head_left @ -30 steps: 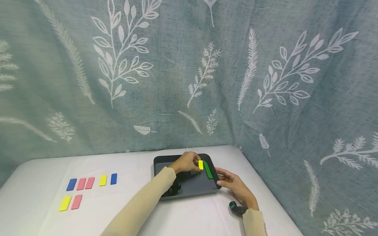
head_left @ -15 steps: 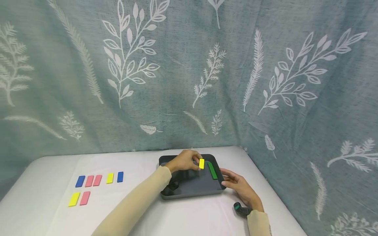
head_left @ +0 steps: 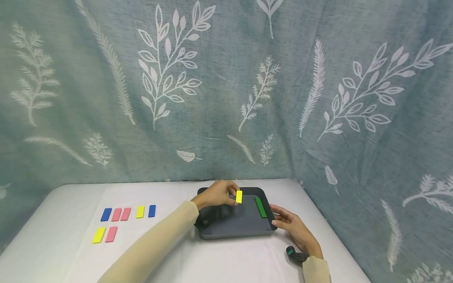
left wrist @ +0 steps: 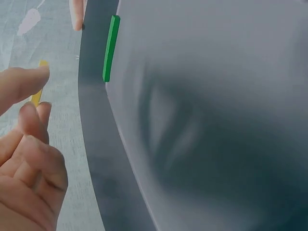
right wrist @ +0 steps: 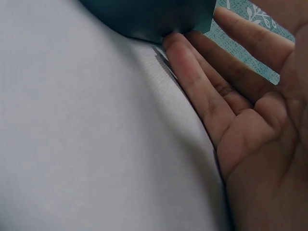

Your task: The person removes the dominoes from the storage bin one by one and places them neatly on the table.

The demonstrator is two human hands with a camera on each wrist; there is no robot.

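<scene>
My left hand pinches a small flat yellow block between thumb and fingertips, above the dark grey tray. In the left wrist view, the yellow block shows edge-on, partly covered by the thumb. A green block lies inside the tray along its right wall. At the tray's right side, my right hand rests with its fingertips against the outer wall. Its fingers are mostly straight and touch the tray's underside edge in the right wrist view.
On the white table, left of the tray, lie two blue blocks, several pink blocks and two yellow blocks. A patterned curtain hangs behind. A dark wrist device sits by my right wrist.
The head view has swung left, so everything appears shifted right. My left hand, still pinching the yellow block, has drawn left, away from the green block. The right hand stays at the tray.
</scene>
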